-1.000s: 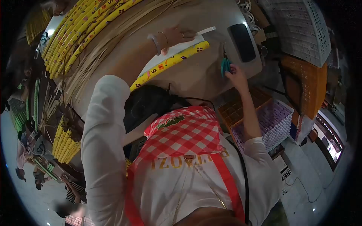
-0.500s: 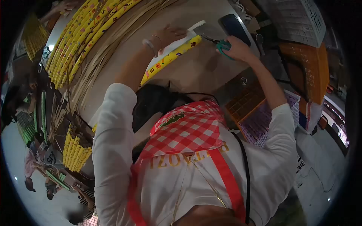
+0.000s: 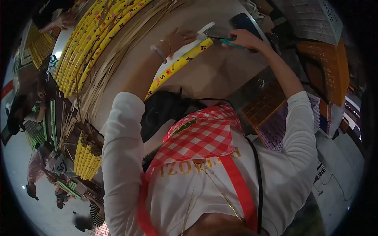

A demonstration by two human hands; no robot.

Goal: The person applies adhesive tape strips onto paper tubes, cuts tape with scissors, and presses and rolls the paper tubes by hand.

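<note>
On the table lies a yellow tube (image 3: 182, 65) printed with colourful figures and letters, slanting up to the right. A white strip (image 3: 207, 27) runs along its far side and sticks out past my left hand. My left hand (image 3: 181, 39) rests over this strip with its fingers stretched out, a bracelet and a pale band at the wrist. My right hand (image 3: 245, 39) grips scissors (image 3: 232, 42) by their teal handles. The blades point left and reach the strip near the tube's upper end; whether they touch it I cannot tell.
Long yellow printed tubes (image 3: 92, 43) and loose tan strips (image 3: 114, 59) cover the table's left part. A dark phone (image 3: 245, 23) lies at the right edge. Orange basket (image 3: 328, 65) and white basket (image 3: 317, 19) stand right. Other people (image 3: 37, 169) work at left.
My right hand has shifted slightly up, turning the scissors flatter, and their blades have come left to the white strip. My left hand stays nearly in place. The whole view has shifted slightly.
</note>
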